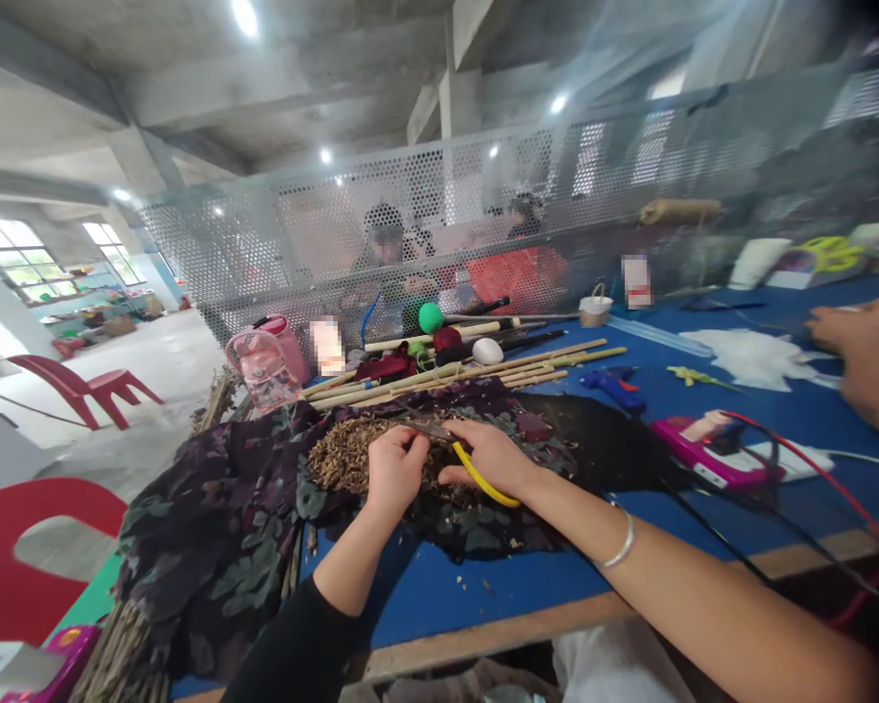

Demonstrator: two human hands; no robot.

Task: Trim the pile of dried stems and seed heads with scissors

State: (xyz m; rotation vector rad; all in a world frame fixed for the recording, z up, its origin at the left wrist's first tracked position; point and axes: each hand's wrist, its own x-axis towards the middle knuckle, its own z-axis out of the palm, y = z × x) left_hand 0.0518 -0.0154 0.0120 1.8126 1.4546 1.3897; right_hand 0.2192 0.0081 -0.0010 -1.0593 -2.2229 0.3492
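My right hand [492, 455] grips a pair of scissors [476, 475] with a yellow handle, its metal blades pointing left. Just left of the blades, my left hand [397, 463] is closed in a pinch; whatever lies between its fingers is too small to make out. Both hands are over a heap of dry brown clippings [344, 454]. Under the heap spreads a dark floral cloth [220, 508], draped across the blue table [410, 596] and over its left side.
Behind the heap lie several long sticks [542, 367], a green ball [431, 317] and a white ball [487, 351]. A pink bag [268, 361] stands at left. Rightward are a blue glue gun [615, 388], a magenta power strip [718, 455] with cables and another person's hand [868, 342].
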